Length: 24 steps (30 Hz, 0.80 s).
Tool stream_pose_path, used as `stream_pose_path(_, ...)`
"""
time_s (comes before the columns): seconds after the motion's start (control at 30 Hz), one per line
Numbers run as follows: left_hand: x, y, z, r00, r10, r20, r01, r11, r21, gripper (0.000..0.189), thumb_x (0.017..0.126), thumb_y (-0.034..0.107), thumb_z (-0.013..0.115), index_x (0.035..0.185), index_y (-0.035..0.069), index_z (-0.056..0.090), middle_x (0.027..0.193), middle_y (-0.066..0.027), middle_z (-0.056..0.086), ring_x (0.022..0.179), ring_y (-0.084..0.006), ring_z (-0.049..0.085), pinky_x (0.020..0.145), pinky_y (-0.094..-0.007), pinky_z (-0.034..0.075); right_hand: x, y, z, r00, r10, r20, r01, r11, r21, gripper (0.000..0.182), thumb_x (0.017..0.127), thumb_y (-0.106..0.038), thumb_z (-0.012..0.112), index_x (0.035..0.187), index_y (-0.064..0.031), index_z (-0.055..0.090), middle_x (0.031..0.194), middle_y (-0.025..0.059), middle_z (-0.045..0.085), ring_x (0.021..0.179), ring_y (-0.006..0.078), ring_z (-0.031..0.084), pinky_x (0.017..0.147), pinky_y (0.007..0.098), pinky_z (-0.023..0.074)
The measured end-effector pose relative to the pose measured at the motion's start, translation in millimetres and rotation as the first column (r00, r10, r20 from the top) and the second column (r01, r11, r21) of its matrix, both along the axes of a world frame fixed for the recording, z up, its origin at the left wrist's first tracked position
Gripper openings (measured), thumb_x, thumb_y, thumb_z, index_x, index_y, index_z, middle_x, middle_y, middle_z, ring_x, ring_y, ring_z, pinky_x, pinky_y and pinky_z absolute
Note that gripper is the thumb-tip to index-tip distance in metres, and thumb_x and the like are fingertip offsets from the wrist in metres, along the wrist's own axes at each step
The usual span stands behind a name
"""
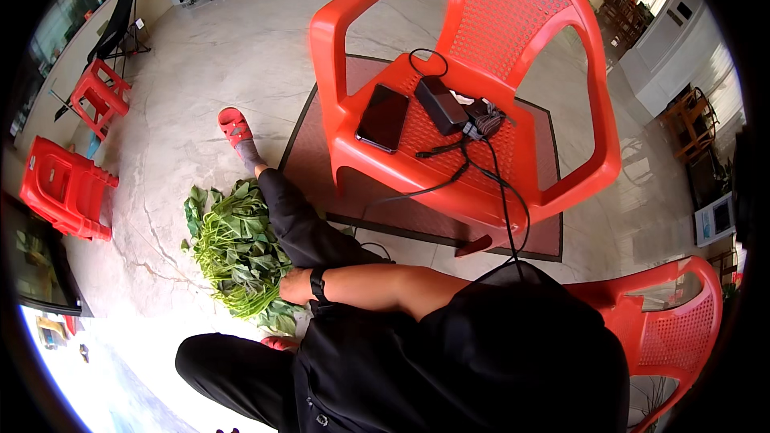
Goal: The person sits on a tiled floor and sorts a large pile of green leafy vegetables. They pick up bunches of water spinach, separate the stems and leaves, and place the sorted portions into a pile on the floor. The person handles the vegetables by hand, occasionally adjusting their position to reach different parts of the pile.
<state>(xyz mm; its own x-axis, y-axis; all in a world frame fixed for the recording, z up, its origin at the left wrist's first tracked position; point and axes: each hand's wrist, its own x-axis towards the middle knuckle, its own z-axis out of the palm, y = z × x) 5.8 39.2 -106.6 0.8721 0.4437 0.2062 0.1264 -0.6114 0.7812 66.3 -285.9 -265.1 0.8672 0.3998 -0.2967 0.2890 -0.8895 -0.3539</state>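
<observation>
A large heap of leafy green vegetables with long green stems (240, 246) lies on the floor between the person's legs. My right hand (293, 286), with a black band on its wrist, reaches down at the right edge of the heap. Its fingers are hidden, so whether they hold any stems cannot be told. My left hand is out of view. Nearby stands a red plastic armchair (421, 183), with a dark smartphone (383, 118), a black power adapter (441, 105) and black cables (481, 123) on its seat.
A second red plastic chair (668, 337) is behind the person. Red plastic stools (67, 186) stand on the left, with another red stool (99, 96) beyond. A dark-edged mat (301, 174) lies under the armchair. A cable runs from the seat towards the person. A red sandal (234, 126) is on one foot.
</observation>
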Motion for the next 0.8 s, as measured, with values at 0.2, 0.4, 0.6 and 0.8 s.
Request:
stream_pose_path(0.2, -35, 6, 29, 0.996, 0.076, 0.044, -0.077, 0.997, 0.007, 0.031, 0.083, 0.031, 0.058, 0.105, 0.009, 0.058, 0.086, -0.0093, 0.063, 0.082, -0.0202, 0.060, 0.084, -0.0408, 0.045, -4, 4, 7, 0.999, 0.039, 0.028, -0.038, 0.999, -0.030, 0.019, 0.073, -0.009, 0.054, 0.084, 0.0005, 0.067, 0.086, 0.0156, 0.065, 0.084, 0.0308, 0.064, 0.070, 0.0410, 0.0511)
stream_pose_path(0.4, -70, 15, 51, 0.989, 0.127, 0.070, -0.125, 0.991, -0.039, 0.030, 0.083, 0.031, 0.058, 0.104, 0.009, 0.058, 0.081, -0.0094, 0.064, 0.081, -0.0215, 0.060, 0.086, -0.0436, 0.044, -9, 5, 40, 0.993, 0.092, 0.070, -0.090, 0.995, -0.041, 0.017, 0.072, -0.007, 0.053, 0.079, 0.0000, 0.066, 0.082, 0.0159, 0.065, 0.081, 0.0306, 0.064, 0.068, 0.0403, 0.0518)
stream_pose_path(0.6, -81, 13, 77, 0.983, 0.092, 0.160, -0.090, 0.996, -0.023, 0.035, 0.087, 0.024, 0.055, 0.116, 0.004, 0.055, 0.092, -0.0118, 0.063, 0.086, -0.0199, 0.060, 0.080, -0.0341, 0.048, -11, 1, 66, 0.989, 0.125, 0.085, -0.123, 0.992, -0.023, 0.013, 0.069, -0.004, 0.054, 0.076, 0.0008, 0.064, 0.077, 0.0172, 0.063, 0.077, 0.0322, 0.063, 0.065, 0.0420, 0.0509)
stream_pose_path(0.8, -70, -8, 118, 0.952, -0.001, 0.307, 0.033, 0.995, -0.099, 0.033, 0.088, 0.017, 0.054, 0.116, 0.002, 0.053, 0.084, -0.0088, 0.060, 0.075, -0.0135, 0.054, 0.077, -0.0289, 0.043, -10, -20, 123, 0.990, 0.032, 0.134, -0.043, 0.996, 0.079, 0.018, 0.074, -0.013, 0.056, 0.087, -0.0022, 0.061, 0.088, 0.0141, 0.060, 0.085, 0.0322, 0.060, 0.073, 0.0409, 0.0492)
